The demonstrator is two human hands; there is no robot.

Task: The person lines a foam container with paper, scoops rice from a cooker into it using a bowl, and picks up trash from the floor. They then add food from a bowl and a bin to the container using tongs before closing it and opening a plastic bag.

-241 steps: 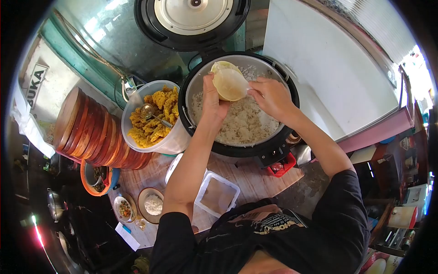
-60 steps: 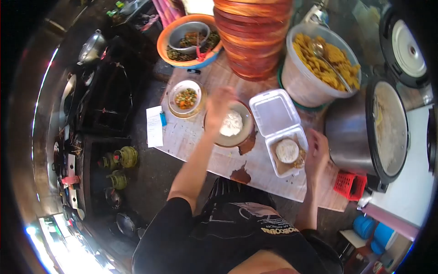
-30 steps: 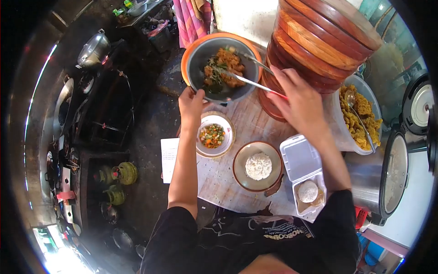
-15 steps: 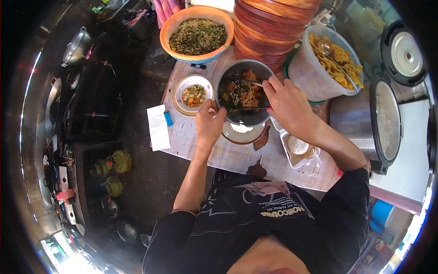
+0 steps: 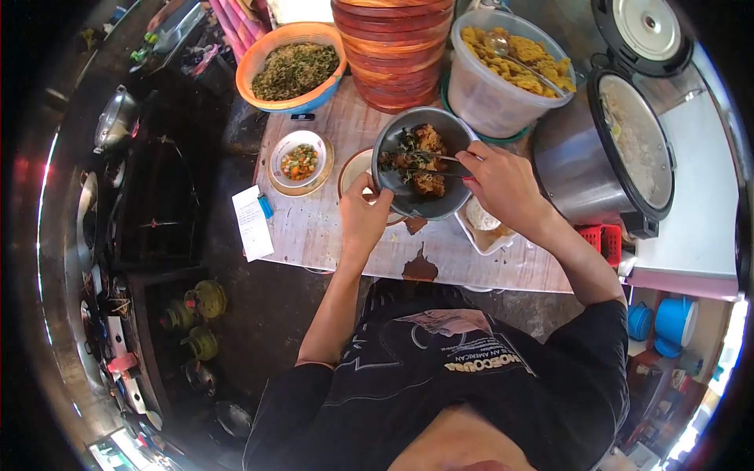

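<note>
While gripping the near rim of the metal bowl [image 5: 420,165] with the left hand [image 5: 366,213], holding it lifted and tilted just above the brown plate [image 5: 355,166] on the bench [image 5: 330,228]. Closing the right hand [image 5: 503,184] around the handles of two metal utensils [image 5: 444,165], with their tips lying in the bowl's cooked food, brown pieces mixed with dark greens. Covering most of the brown plate with the bowl, so that only the plate's left edge is showing. Showing, just under the right wrist, a white foam box [image 5: 481,224] with a mound of rice in it, resting on the bench and partly hidden by the hand.

Standing left of the brown plate, a small dish [image 5: 298,161] of chopped vegetables in orange and green. Sitting at the far left corner of the bench, an orange basket [image 5: 292,67] full of dark shredded greens. Rising beside that, at the far edge, a stack of wooden plates [image 5: 393,47]. Resting next to the stack, a clear plastic tub [image 5: 503,71] of yellow fried pieces with a spoon stuck in it. Standing open at the right, a rice cooker [image 5: 620,157] with rice inside and its lid tipped back. Hanging over the bench's left edge, a slip of white paper [image 5: 252,224] with a small blue item beside it.
</note>
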